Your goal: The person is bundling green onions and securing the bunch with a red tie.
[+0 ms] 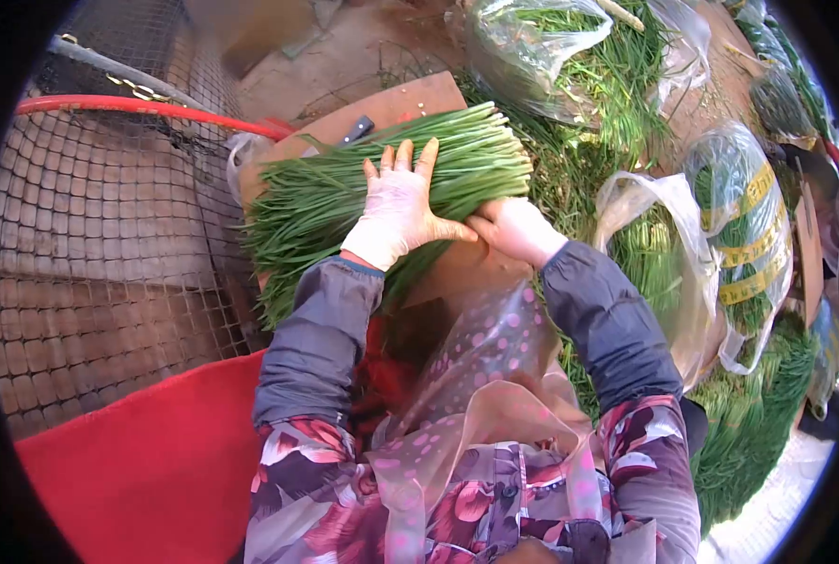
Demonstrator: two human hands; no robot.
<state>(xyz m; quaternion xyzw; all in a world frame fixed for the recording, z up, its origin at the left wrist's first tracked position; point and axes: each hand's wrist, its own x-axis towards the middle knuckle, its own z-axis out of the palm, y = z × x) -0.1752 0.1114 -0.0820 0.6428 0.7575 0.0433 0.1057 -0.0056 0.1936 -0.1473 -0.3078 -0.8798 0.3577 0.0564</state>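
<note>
Dotted apron (494, 329); left fingers (401, 191) spread on stalks (471, 155), right fingers (502, 226) curled against them; board (438, 91) beneath; rightward, bag (741, 221), lettering illegible.

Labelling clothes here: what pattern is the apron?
The apron has pink dots, clearest in the head view.

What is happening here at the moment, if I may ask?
Someone in a dotted clear apron has both hands on a large bundle of long green stalks lying across a board. The left hand is spread flat on top, and the right hand is at the pale cut ends. A knife handle shows just beyond the bundle, and plastic bags of similar greens stand off to the right.
</note>
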